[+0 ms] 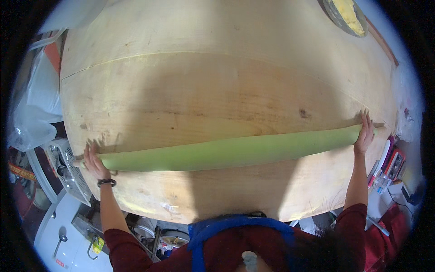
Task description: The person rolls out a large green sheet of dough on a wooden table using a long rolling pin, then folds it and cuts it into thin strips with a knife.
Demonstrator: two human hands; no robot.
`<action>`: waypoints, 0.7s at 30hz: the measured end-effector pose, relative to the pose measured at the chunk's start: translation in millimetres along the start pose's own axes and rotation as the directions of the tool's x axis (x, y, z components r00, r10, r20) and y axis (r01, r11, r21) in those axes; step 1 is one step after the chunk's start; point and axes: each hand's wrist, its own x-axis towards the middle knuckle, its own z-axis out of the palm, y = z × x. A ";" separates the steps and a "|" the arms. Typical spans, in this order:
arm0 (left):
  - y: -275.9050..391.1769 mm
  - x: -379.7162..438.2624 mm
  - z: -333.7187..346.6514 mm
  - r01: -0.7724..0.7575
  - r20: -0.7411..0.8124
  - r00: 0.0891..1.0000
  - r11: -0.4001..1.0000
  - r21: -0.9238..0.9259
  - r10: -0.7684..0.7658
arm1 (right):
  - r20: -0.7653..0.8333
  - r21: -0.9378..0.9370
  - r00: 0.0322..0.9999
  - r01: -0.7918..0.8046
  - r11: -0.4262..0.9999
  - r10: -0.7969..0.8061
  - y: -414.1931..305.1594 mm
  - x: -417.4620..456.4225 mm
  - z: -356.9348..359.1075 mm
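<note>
A long roll of pale green dough [231, 151], wrapped around a wooden rolling pin [381, 130], lies across a wooden board [210, 88]. It is thicker in the middle and slants up to the right. My left hand [96, 161] rests palm down over the roll's left end, fingers stretched forward past it; a dark bracelet [106, 182] circles that wrist. At the opposite end, my right hand [365, 134] lies over the roll in the same way, fingers extended. The pin's tips poke out beyond both hands, while the dough covers its middle.
At the far right stands a bowl [360, 29] with something yellow inside. Left of the board are plastic bags [37, 102] and a white plastic basket [69, 173]. A white-handled knife [380, 161] and a red case [395, 165] sit by the right edge.
</note>
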 end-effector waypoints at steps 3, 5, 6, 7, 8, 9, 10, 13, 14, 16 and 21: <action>-134.2 43.1 -16.1 -0.118 -0.088 0.971 0.771 0.626 0.221 | -0.185 0.192 0.980 -0.034 0.981 0.070 27.1 113.0 38.0; -49.0 127.1 -3.1 0.081 -0.098 0.994 0.897 0.434 -0.043 | -0.139 -0.007 0.990 0.016 1.000 -0.017 -59.6 123.4 -8.6; 10.7 153.9 0.6 0.174 0.072 0.984 0.964 -0.200 -0.163 | -0.118 -0.030 0.986 0.114 0.993 -0.117 -67.7 119.7 -7.0; 41.7 148.4 10.6 0.091 0.107 0.992 0.979 -0.182 -0.072 | -0.080 -0.038 0.970 0.229 0.973 -0.231 -75.5 117.7 -1.0; 63.4 140.6 17.9 0.012 0.131 0.991 0.987 -0.161 0.009 | -0.051 -0.033 0.935 0.351 0.936 -0.352 -88.9 120.8 2.1; 76.9 133.5 14.5 -0.036 0.136 0.990 0.996 -0.079 0.047 | 0.002 -0.044 0.942 0.337 0.941 -0.337 -106.8 113.4 -3.7; 89.6 124.5 11.2 -0.081 0.140 0.987 0.997 0.003 0.080 | 0.055 -0.054 0.944 0.328 0.943 -0.325 -123.9 96.3 -14.3; 94.1 95.1 -6.8 -0.174 0.130 0.979 0.973 0.148 0.156 | 0.075 -0.081 0.941 0.336 0.938 -0.330 -116.0 74.7 -24.4; 88.0 105.6 1.5 -0.172 0.134 0.977 0.985 0.021 0.168 | 0.060 -0.084 0.936 0.352 0.932 -0.347 -108.4 75.1 -22.8; 29.0 146.1 16.8 -0.087 0.099 0.991 0.996 -0.033 0.090 | -0.044 -0.056 0.951 0.303 0.951 -0.306 -93.6 121.7 -9.5; -9.8 141.4 21.7 0.013 0.052 0.998 0.988 0.151 -0.021 | 0.042 -0.214 0.979 0.203 0.955 -0.199 -112.0 147.7 -19.3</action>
